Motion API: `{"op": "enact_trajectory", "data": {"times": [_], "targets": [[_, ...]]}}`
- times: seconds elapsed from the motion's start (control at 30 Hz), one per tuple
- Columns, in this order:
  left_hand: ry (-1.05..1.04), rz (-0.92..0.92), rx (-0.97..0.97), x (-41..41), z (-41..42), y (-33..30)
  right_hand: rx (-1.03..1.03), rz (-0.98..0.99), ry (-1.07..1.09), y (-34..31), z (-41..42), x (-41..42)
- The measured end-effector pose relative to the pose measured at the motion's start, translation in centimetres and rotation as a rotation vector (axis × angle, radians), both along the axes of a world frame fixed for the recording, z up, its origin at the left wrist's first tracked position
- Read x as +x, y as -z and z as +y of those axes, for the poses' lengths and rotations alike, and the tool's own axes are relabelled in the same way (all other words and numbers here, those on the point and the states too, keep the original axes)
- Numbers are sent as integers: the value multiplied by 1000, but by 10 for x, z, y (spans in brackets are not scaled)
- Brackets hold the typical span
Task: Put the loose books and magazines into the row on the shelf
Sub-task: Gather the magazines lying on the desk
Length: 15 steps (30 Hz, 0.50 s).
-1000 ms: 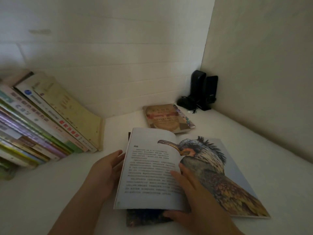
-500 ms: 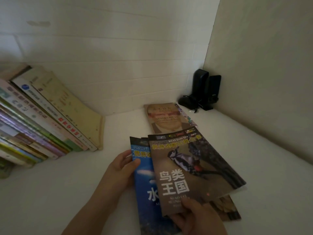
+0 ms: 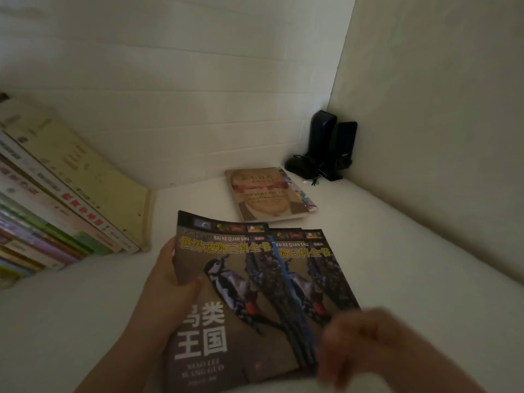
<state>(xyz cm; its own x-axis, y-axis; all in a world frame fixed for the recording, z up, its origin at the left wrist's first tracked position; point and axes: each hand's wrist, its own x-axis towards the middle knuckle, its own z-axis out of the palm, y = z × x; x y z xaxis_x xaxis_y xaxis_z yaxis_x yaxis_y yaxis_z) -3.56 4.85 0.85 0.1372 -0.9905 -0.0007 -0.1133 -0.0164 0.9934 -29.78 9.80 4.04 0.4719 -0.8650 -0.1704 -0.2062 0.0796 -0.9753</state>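
Left hand (image 3: pixel 167 282) grips the bird magazine (image 3: pixel 226 293) at its left edge, thumb curled over the front cover, fingers behind. Right hand (image 3: pixel 374 347) is motion-blurred at the stack's lower right corner; can't tell if it's pinching anything or just loose. A second magazine (image 3: pixel 317 268) with the same cover sits fanned out just right of the bird magazine and partly under it, with a thin blue edge showing between the two, maybe a third issue.

Handling, my read: thin glossy softcovers, light, floppy, covers slick against each other. A one-edge grip will let them sag and slide apart. Better to square the stack first, then clamp along the spine side with both hands so it goes in stiff.

The book row (image 3: pixel 56 211) is left of the bird magazine, leaning hard to the right, with a pale yellow book (image 3: pixel 93 177) as the outer one. The lean likely means floppy magazines will need the row pushed upright, or they get laid against that yellow cover.

Beyond the bird magazine, a loose portrait-cover book (image 3: pixel 266 194) lies flat on the shelf (image 3: pixel 397 265), not yet in the row. Farther back and right of it, in the corner, two dark speakers (image 3: pixel 329 146) with cable. Nothing sits between the bird magazine and the row.
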Motion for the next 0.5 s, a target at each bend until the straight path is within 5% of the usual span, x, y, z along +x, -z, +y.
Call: {"op": "enact_trajectory", "data": {"times": [0.17, 0.33, 0.5], "targets": [[32, -85, -15, -5, -4, -5, -198, 415, 465, 6, -50, -21], [180, 23, 73, -40, -4, -5, 111, 80, 528, 12, -71, -3], [121, -603, 104, -78, -8, 10, 53, 41, 612, 27, -77, 1]]}}
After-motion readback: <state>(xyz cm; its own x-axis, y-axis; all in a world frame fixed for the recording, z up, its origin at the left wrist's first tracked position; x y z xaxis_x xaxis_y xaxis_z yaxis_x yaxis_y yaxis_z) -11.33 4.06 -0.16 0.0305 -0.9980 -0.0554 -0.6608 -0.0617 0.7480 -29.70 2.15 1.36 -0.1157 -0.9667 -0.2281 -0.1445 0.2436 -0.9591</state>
